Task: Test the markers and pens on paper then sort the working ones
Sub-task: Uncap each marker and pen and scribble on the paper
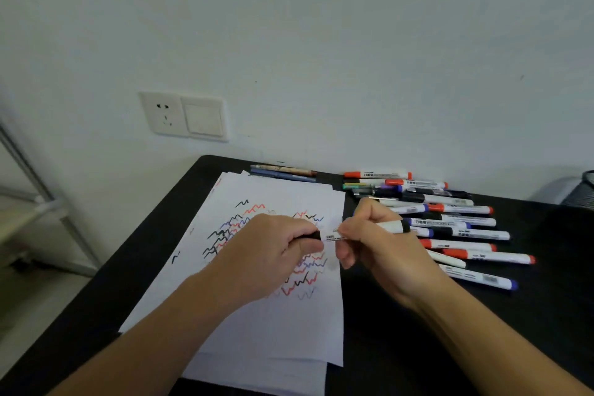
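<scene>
**Q:** Report the left side of the setup.

**A:** The paper (273, 331) lies flat on the worktop (418, 347), directly under both hands, so a tip can reach it without travel. It carries black, red and blue zigzag test strokes. A few pens (283, 172) lie apart at its far edge, by the wall. I judge they may be a sorted group, but nothing confirms it. My left grip (273, 247) hovers above the sheet, fingers curled tight round the black cap (313, 235) of the marker (332, 237).

**Q:** Why the cap and not the barrel?

**A:** Each grip takes one end, so they can pull or push against each other along the marker's axis. I judge this to be either uncapping or recapping. The view does not settle which.

**Q:** Report the right side.

**A:** My right grip (382, 251) is clamped on the white barrel between thumb and fingers, and the black tail end sticks out past the hand. The marker is held roughly level above the right part of the sheet, touching neither paper nor worktop.

**Q:** And the stock?

**A:** The pile of markers (456, 235) lies on the worktop just beside the paper, within reach of my right grip. Its caps are red, blue and black. I cannot tell which of them have been tested.
</scene>
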